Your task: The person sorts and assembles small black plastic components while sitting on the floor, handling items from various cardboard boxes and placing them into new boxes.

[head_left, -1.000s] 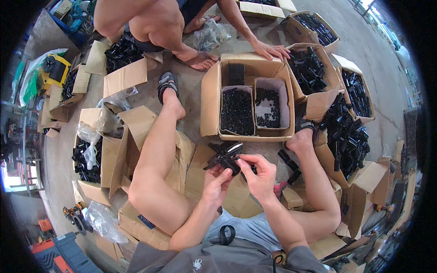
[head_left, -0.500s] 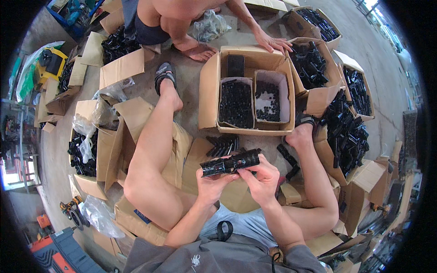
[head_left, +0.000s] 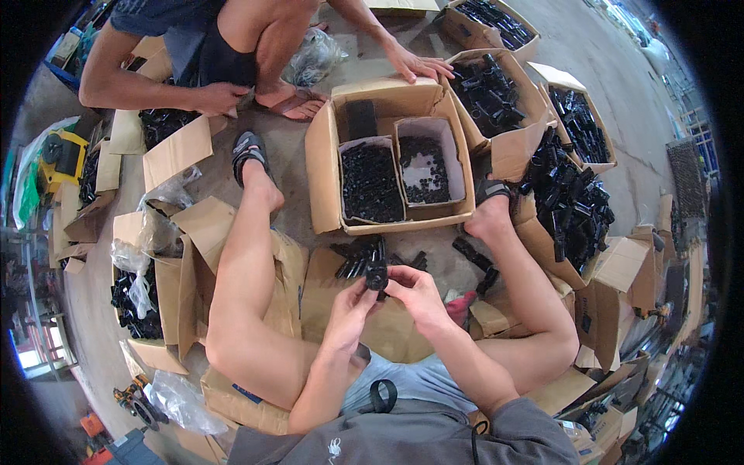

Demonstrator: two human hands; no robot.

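Concrete floor (head_left: 291,159) with at least 7 boxes (head_left: 178,161) of black parts, 1 central carton (head_left: 324,172) and 1 held black part (head_left: 377,267).
1 co-worker (head_left: 271,43) crouches beyond the carton, 1 outstretched hand (head_left: 415,63) at its far right edge; of the boxes, 4 stand at right and 3 at left. The carton contains 2 smaller open trays (head_left: 451,167) of small pieces and 1 dark block (head_left: 361,118). Over flat cardboard (head_left: 319,298), on the near side of the carton, the left hand (head_left: 350,311) has its fingers curled closed around the near end of the held black part, and the right hand (head_left: 417,296) has its fingers closed against its right side. Just beyond lies 1 cluster of loose parts (head_left: 353,260), too overlapped to count.
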